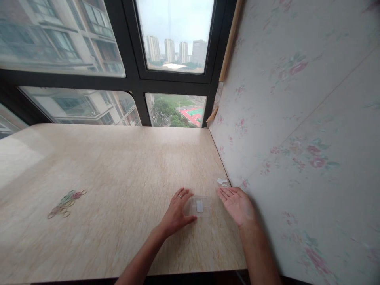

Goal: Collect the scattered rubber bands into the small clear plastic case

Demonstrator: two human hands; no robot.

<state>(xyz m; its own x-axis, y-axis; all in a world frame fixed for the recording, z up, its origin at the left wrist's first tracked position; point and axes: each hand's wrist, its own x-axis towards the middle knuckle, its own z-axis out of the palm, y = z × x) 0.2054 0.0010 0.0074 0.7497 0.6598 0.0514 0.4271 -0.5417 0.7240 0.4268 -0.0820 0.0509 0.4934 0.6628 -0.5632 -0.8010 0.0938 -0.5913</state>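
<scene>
A small clear plastic box [204, 202] with a pale rectangle in its middle lies on the marbled tabletop. My left hand [178, 209], a ring on one finger, grips its left side, thumb at the near edge and fingertips at the far edge. To the right, my right hand [237, 206] is turned palm up with its fingers stretched out, and I see nothing held in it. Just beyond those fingertips, beside the wall, is a clear plastic piece [222, 182] with white marks or bits; its exact kind is too small to tell.
Several coloured rubber bands [67, 204] lie in a loose pile on the left of the tabletop [118, 170]. A flowered papered wall [297, 118] bounds the right side. Dark-framed windows [175, 77] stand along the back edge.
</scene>
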